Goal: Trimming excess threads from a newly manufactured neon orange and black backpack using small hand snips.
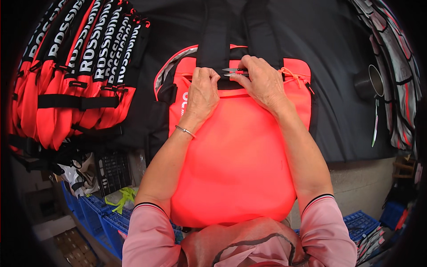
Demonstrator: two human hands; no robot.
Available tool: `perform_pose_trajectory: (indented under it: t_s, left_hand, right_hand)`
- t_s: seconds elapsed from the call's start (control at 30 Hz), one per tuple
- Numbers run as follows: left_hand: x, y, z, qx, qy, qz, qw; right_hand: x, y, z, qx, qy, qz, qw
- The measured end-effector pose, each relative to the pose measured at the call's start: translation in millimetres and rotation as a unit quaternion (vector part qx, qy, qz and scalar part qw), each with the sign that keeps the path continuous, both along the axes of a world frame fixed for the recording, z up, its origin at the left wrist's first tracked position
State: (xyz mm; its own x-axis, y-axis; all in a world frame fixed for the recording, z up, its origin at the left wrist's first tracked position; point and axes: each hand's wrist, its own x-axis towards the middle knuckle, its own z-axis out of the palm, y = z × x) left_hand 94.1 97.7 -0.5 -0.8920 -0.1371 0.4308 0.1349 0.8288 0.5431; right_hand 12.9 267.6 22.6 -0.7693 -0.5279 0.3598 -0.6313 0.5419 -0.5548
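coral-red backpack [235, 155], left hand [203, 89] against it (right hand [260, 80] grips snips [232, 70]).

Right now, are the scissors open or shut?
Open: the scissors in the right hand show two blades with a gap between the tips.

Two hands [202, 95] [263, 84], one bracelet [185, 131], one pair of snips [230, 70] and one bag [235, 155] with two straps [213, 35] [262, 33]. On the counter [342, 133]: one cup [364, 84], one toothbrush [376, 122] and two stacks [84, 84] [402, 84], their overlapping pieces uncountable.
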Motion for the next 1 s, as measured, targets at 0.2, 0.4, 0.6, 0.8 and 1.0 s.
perform_pose_trajectory:
  t_s: [0.2,0.4,0.6,0.8,1.0]
  left_hand:
    - [-1.3,2.2,-2.3,0.020,0.022,0.019,0.999]
    - [-1.7,1.1,-5.3,0.015,0.040,0.014,0.999]
    - [-2.5,2.8,-6.4,0.019,0.026,0.017,0.999]
    - [-2.4,3.0,-6.5,0.008,0.028,0.022,0.999]
    - [16.5,5.9,9.8,0.058,0.036,-0.006,0.998]
  right_hand:
    - [-1.3,-1.7,-8.6,0.023,0.084,0.041,0.995]
    - [-1.9,-4.5,-14.4,0.031,0.129,0.059,0.989]
    - [-2.6,-4.6,-14.7,0.022,0.108,0.053,0.992]
    - [-2.3,-8.3,-16.9,0.008,0.109,0.053,0.993]
    - [-1.4,-7.2,-10.1,0.026,0.088,0.042,0.995]
